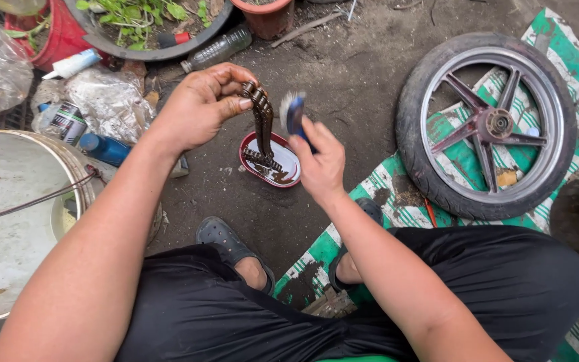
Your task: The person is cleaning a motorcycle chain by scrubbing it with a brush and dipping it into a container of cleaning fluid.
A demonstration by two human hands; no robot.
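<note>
My left hand pinches the top of a drive chain between thumb and fingers. The chain hangs doubled, its lower end coiled in a small red-rimmed tray on the bare dirt ground, just ahead of my left sandal.

My right hand is closed around a blue-handled brush, bristles up and right beside the hanging run. The brush is motion-blurred, so I can't tell whether it's touching the links.

Chain condition: dark brown and wet-looking, coated in grime or oil. Links look rusty-dark, no bright metal showing. The tray holds a thin puddle of brown liquid around the coil.

Risks as I judge them:
- The pinch grip is on an oily chain. If it slips, the whole length drops, splashes the tray or lands in the dirt and picks up grit.
- Hard brush strokes swing the free-hanging run. That could flick dirty fluid onto my arms and black trousers.
- The tray is shallow and light, so the chain dragging sideways could tip it.
- My fingers are close to the links where the runs fold, so a pinch is possible.

A spoked motorcycle wheel lies on the green striped tarp to the right, well apart. A metal pot sits at the left edge of view.
</note>
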